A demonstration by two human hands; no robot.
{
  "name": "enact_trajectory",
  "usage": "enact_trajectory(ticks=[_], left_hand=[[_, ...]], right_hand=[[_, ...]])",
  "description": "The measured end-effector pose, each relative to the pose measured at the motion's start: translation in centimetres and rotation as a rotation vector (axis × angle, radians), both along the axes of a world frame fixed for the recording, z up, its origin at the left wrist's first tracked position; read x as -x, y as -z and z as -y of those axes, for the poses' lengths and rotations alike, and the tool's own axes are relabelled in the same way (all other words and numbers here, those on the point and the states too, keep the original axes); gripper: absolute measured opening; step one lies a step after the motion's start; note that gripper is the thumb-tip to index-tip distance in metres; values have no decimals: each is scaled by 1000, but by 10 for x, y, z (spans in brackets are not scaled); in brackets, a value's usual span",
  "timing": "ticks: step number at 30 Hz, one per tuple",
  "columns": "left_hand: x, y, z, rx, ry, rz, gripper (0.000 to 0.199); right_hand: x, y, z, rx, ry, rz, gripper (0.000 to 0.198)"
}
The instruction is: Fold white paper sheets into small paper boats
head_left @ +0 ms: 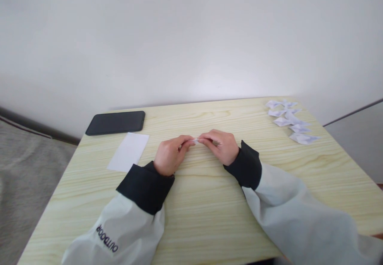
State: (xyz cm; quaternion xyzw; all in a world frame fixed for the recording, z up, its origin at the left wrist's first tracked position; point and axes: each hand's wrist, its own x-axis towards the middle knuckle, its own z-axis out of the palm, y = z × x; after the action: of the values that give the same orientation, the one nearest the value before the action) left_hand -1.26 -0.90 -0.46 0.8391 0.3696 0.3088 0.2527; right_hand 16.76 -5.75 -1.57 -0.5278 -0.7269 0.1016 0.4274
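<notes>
Between my two hands is a small folded piece of white paper [196, 141], mostly covered by the fingers. My left hand [171, 153] pinches its left end between thumb and fingers. At the right end, my right hand [220, 145] grips it the same way. Both hands are held close together over the middle of the wooden table. How the paper is folded cannot be made out.
On the wood-grain table [203, 217], white paper sheets [128, 152] lie left of my left hand. A black phone [116, 122] rests behind them. Several folded white paper figures [291, 120] are grouped at the back right. A white wall [191, 38] borders the table's far edge.
</notes>
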Motion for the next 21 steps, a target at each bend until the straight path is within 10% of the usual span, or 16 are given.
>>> enact_trajectory(ticks=[14,21], left_hand=[[-1,-1,0,298,-19,149,22],[2,4,-3,-13,41,31,35]], right_hand=[[-3,-1,0,123,24,-260,16],[-2,3,-4,263,38,-437,17]])
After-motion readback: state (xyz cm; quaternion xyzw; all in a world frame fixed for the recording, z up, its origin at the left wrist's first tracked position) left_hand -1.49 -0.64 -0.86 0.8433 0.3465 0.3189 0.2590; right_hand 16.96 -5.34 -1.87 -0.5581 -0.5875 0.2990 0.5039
